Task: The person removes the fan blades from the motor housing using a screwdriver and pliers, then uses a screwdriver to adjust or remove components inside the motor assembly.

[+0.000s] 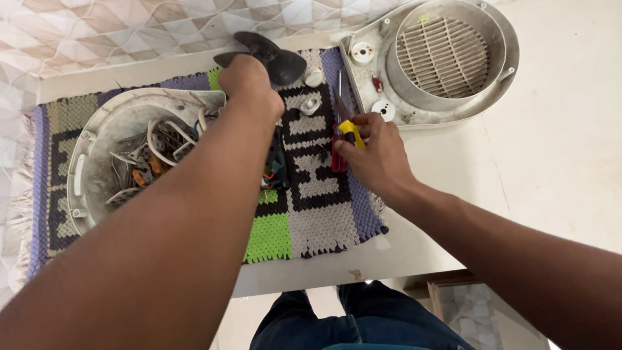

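My left hand (249, 87) is closed on a dark fan blade (275, 57), holding it above the woven mat (311, 220). My right hand (376, 155) grips a screwdriver with a yellow handle (350, 133) at the mat's right side, beside a red-handled tool (338, 161) that lies on the mat. Two small white plastic caps (310, 105) sit on the mat between the hands. Dark parts and wires (277, 170) are partly hidden under my left forearm.
An opened white round housing (84, 175) with wires and metal parts inside lies on the mat's left. A white fan cover with a grille (447, 58) rests at the upper right on the pale table (551, 149). My legs show below the table's edge.
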